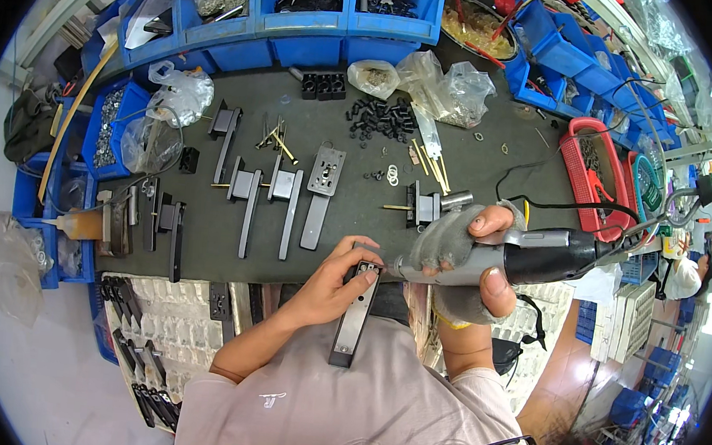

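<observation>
Your left hand (336,284) pinches the dark handle plate (355,313) at six o'clock, against your body. Your gloved right hand (466,260), at three o'clock, clenches the electric screwdriver (529,257); keep its tip square on the plate's top end.

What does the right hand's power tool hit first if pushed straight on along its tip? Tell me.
The tool in the right hand points left; its tip appears to already meet the top of the dark metal plate that the left hand holds.
</observation>
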### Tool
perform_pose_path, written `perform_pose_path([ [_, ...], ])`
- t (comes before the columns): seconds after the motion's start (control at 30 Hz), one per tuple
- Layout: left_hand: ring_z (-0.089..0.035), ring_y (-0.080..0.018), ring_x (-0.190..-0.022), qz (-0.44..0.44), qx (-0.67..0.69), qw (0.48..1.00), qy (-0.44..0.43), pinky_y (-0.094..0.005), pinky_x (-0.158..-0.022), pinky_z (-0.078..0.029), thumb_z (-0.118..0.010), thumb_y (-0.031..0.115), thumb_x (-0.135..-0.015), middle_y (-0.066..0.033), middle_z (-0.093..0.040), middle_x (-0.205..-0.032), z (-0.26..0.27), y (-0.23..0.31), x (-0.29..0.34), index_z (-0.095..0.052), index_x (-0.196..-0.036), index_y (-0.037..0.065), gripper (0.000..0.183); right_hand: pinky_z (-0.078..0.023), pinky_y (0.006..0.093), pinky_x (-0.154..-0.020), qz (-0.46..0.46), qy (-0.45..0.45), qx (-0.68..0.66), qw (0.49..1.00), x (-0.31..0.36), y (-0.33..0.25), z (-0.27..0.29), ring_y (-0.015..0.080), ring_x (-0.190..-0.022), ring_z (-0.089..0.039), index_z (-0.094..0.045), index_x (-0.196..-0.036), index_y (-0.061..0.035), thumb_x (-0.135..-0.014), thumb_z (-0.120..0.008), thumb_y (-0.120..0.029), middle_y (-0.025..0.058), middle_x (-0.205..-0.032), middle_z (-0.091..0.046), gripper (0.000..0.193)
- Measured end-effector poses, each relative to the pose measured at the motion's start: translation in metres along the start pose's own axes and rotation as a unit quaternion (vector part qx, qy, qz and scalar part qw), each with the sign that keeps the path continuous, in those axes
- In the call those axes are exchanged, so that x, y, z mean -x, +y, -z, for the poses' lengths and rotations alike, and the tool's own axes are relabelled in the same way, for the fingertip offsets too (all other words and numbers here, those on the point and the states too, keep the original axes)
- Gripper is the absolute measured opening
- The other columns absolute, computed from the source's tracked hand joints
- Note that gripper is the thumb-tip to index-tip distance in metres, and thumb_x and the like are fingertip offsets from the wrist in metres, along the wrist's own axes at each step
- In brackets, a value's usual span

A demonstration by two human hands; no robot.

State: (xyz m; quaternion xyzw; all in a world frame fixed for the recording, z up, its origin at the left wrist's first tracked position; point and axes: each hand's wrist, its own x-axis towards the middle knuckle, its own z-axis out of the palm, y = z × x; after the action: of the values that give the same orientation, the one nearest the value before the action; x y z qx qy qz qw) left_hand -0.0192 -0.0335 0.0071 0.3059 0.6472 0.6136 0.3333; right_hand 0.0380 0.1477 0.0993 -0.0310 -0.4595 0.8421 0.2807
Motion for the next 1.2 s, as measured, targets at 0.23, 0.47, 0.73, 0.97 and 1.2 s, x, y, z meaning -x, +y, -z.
perform_pose_path([
  [0.23,-0.051,-0.0087,-0.089,0.0,0.0,1.0,-0.004,-0.0228,-0.072,-0.043,-0.055,0.007,-0.094,-0.0111,-0.048,-0.13,0.0,-0.001,0.0,-0.059,-0.113,-0.001,0.021,-0.052,0.0373,-0.056,0.001,-0.011,0.004,1.0,0.004,-0.002,0.003,0.0208,-0.058,-0.057,-0.05,-0.106,-0.0038,-0.073,-0.072,-0.033,0.009,-0.07,-0.053,0.049],
  [0.47,-0.051,-0.0087,-0.089,-0.038,-0.019,0.999,-0.001,-0.0225,-0.072,-0.043,-0.055,0.007,-0.094,-0.0117,-0.048,-0.13,0.0,-0.007,0.0,-0.059,-0.112,-0.002,0.021,-0.052,0.0376,-0.056,-0.002,-0.009,-0.02,1.0,0.002,-0.004,0.001,0.0217,-0.058,-0.058,-0.05,-0.107,-0.0036,-0.074,-0.071,-0.033,0.0096,-0.07,-0.054,0.05],
  [0.73,-0.052,-0.0068,-0.085,-0.007,0.003,1.0,-0.007,-0.022,-0.069,-0.045,-0.055,0.007,-0.095,-0.0119,-0.048,-0.132,0.0,-0.004,0.0,-0.058,-0.113,-0.003,0.022,-0.051,0.0379,-0.056,0.009,-0.011,-0.022,1.0,0.003,0.003,0.005,0.0226,-0.058,-0.058,-0.05,-0.107,-0.0041,-0.075,-0.071,-0.033,0.0097,-0.07,-0.054,0.048],
  [0.97,-0.054,-0.008,-0.088,-0.012,0.005,1.0,-0.004,-0.0232,-0.07,-0.048,-0.054,0.006,-0.095,-0.0122,-0.047,-0.131,0.0,-0.006,0.001,-0.058,-0.113,-0.003,0.021,-0.051,0.0376,-0.056,0.013,-0.011,-0.012,1.0,0.005,0.002,0.004,0.0221,-0.058,-0.058,-0.05,-0.107,-0.0044,-0.075,-0.07,-0.033,0.0091,-0.07,-0.054,0.047],
  [1.2,-0.055,-0.0104,-0.091,-0.014,0.008,1.0,-0.002,-0.024,-0.072,-0.048,-0.054,0.006,-0.095,-0.013,-0.047,-0.131,0.0,-0.004,0.002,-0.058,-0.114,-0.003,0.022,-0.05,0.0376,-0.055,0.019,-0.037,0.0,0.999,0.005,0.003,0.012,0.0219,-0.058,-0.057,-0.05,-0.108,-0.0042,-0.076,-0.069,-0.033,0.0088,-0.069,-0.054,0.047],
])
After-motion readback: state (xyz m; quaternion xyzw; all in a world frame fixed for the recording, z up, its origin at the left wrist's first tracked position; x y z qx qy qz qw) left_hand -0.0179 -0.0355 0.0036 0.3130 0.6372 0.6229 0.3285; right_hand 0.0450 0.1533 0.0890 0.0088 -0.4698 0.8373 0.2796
